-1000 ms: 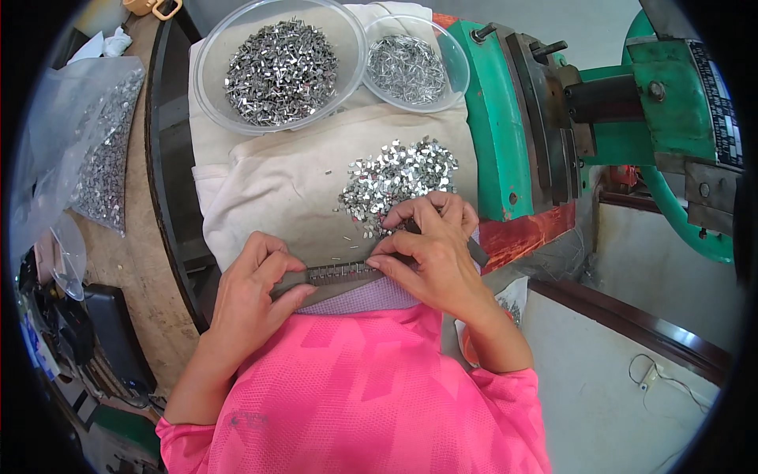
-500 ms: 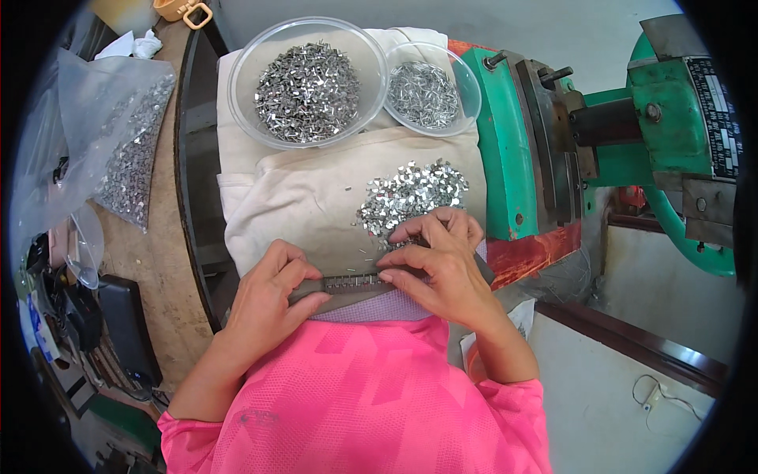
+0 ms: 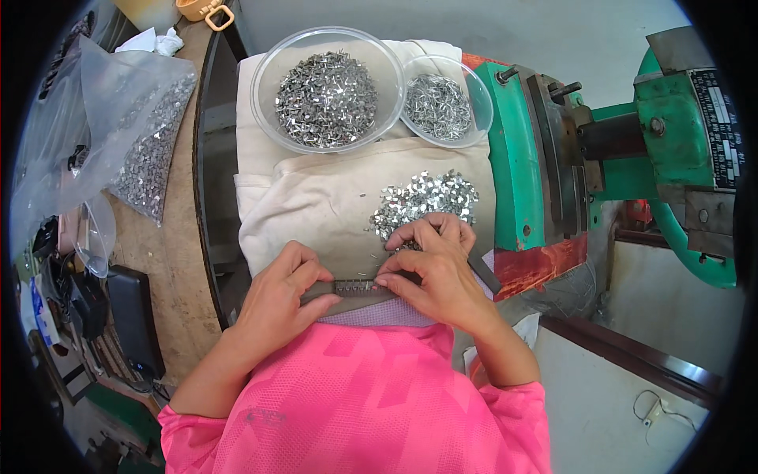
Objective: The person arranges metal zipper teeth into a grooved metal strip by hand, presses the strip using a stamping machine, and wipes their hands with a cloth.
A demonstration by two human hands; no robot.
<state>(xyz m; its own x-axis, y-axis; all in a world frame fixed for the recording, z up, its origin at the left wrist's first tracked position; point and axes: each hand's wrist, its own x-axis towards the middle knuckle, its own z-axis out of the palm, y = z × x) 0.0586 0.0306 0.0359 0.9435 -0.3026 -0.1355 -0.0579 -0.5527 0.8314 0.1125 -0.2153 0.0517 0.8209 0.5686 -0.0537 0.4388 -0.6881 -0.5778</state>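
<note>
A dark, narrow slotted metal bar [image 3: 357,287] lies across the cloth close to my body, with small bright pins standing in a row along it. My left hand [image 3: 278,296] pinches the bar's left end between thumb and fingers. Over its right part, my right hand [image 3: 438,272] has thumb and index finger pressed together; anything between them is too small to make out. Its other fingers curl at the near edge of a loose pile of small shiny metal pieces [image 3: 426,199]. A few loose pins lie on the cloth just beyond the bar.
Behind the pile stand a large clear bowl [image 3: 259,107] of metal pieces and a smaller clear bowl [image 3: 483,99] of thin pins. A green machine [image 3: 517,174] borders the cloth [image 3: 292,201] on the right. On the wooden table [image 3: 178,292] at left sits a plastic bag of metal pieces [image 3: 150,162].
The whole view has shifted slightly. My right thumb and index finger have closed together and moved a little left along the bar. My left hand keeps its grip.
</note>
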